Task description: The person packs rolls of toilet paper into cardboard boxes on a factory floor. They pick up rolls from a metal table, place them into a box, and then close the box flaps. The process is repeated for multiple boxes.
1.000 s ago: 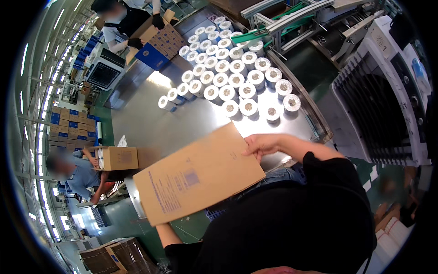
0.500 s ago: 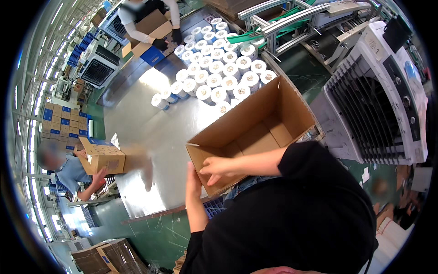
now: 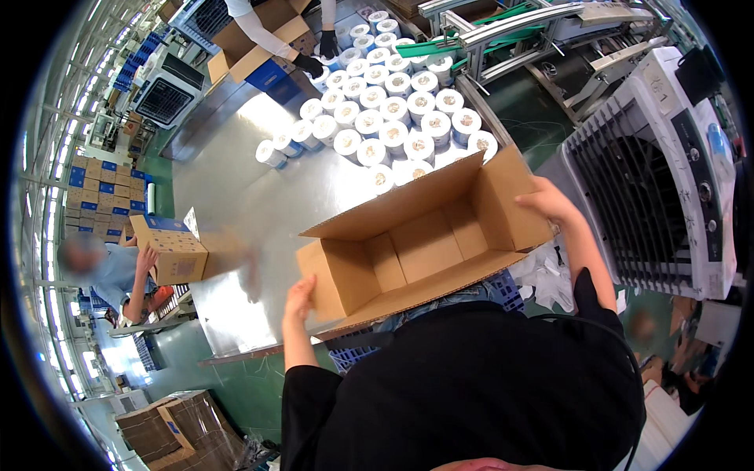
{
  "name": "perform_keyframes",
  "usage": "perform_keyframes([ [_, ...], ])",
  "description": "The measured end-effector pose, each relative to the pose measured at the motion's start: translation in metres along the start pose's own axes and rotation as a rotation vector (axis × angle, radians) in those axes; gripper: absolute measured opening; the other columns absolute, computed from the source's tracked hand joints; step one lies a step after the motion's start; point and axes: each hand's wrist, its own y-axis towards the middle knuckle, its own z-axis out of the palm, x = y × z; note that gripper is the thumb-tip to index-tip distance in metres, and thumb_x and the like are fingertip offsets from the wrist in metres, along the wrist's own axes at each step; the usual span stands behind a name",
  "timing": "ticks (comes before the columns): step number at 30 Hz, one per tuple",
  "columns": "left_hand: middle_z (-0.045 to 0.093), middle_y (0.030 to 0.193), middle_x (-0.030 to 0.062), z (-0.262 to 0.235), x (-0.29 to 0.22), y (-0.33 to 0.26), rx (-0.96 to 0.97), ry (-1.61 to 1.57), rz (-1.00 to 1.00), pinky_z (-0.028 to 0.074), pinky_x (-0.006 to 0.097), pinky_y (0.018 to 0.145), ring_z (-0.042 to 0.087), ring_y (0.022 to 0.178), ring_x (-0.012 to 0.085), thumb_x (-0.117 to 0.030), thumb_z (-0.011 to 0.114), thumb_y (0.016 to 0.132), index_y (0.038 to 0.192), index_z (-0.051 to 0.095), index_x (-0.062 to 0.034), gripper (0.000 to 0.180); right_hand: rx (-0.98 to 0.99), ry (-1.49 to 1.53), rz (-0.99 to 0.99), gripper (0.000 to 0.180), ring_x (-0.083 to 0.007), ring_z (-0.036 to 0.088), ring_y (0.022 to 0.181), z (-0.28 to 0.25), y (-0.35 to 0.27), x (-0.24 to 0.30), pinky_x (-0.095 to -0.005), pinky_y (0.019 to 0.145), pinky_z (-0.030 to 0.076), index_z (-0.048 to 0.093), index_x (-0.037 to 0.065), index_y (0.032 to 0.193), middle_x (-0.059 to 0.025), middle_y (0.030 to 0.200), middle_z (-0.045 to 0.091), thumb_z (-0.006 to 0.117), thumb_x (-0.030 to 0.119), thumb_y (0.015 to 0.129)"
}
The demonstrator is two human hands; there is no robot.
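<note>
box: open cardboard carton (image 3: 428, 235), empty, held up off the steel table (image 3: 228, 204) at its near edge, mouth tipped toward the wearer, flaps splayed out.
left hand: left hand (image 3: 298, 298) on the carton's left end wall near the bottom corner, fingers curled and clamped on the cardboard edge.
right hand: right hand (image 3: 550, 206) on the far right flap/end wall, fingers wrapped over the top edge, gripping; thumb side hidden, so the exact pinch is hard to call.
step: looks like a freshly erected carton being carried into place between both hands, not yet set down (judgement only).
next move calls for: lowering it flat onto a bare stretch of table, mouth up, with both ends level so the bottom does not buckle.
rolls: cluster of white tape rolls (image 3: 393, 118) standing on end on the far half of the table, nearest ones just behind the carton's back flap.
in the way: those nearest rolls crowd the far side; a push forward could knock them.
co-worker far: gloved hand (image 3: 310, 67) at the roll cluster beside another open carton (image 3: 259, 35).
co-worker left: person with a closed box (image 3: 169, 251) at the table's left edge, well apart.
right side: white air cooler (image 3: 660, 173) close to the right elbow.
below: blue crate (image 3: 503, 290) partly under the carton.
</note>
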Motion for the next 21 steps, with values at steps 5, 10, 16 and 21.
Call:
perform_keyframes([
  [5,0.067,0.099,0.0134,0.049,-0.014,-0.012,-0.491,0.91,0.471,0.051,0.039,0.074,0.063,0.084,0.0247,-0.033,0.074,0.079,0.103,0.065,-0.0017,0.041,-0.387,-0.518,-0.213,0.057,-0.0289,0.059,0.104,-0.022,-0.013,-0.047,-0.0384,0.093,0.047,0.05,-0.003,0.128,-0.0135,0.111,0.061,0.073,0.012,0.078],
  [10,0.067,0.107,0.0186,0.092,-0.018,-0.026,-0.208,0.69,0.474,0.05,0.036,0.081,0.066,0.092,0.0281,-0.013,0.066,0.078,0.11,0.062,0.0009,0.035,-0.228,-0.958,0.041,0.05,-0.0424,0.06,0.097,0.039,0.004,-0.008,-0.0429,0.085,0.049,0.065,0.002,0.108,-0.0235,0.096,0.065,0.075,0.036,0.073],
  [16,0.062,0.112,0.0191,0.047,-0.054,-0.035,-0.3,0.837,0.326,0.046,0.038,0.093,0.061,0.1,0.0342,-0.006,0.063,0.083,0.119,0.054,0.0044,0.038,-0.063,-0.693,-0.002,0.037,-0.0436,0.061,0.09,0.092,0.028,-0.057,-0.047,0.082,0.049,0.062,0.0,0.107,-0.0287,0.089,0.064,0.055,0.005,0.071],
  [21,0.046,0.132,0.019,0.145,-0.166,-0.09,-0.336,1.065,1.32,0.028,0.046,0.109,0.039,0.127,0.0361,-0.014,0.068,0.082,0.13,0.043,0.0016,0.057,-0.055,-0.688,-0.046,0.043,-0.0458,0.061,0.084,0.12,0.021,-0.053,-0.0485,0.078,0.049,0.056,-0.002,0.116,-0.0302,0.085,0.063,0.053,0.001,0.073],
])
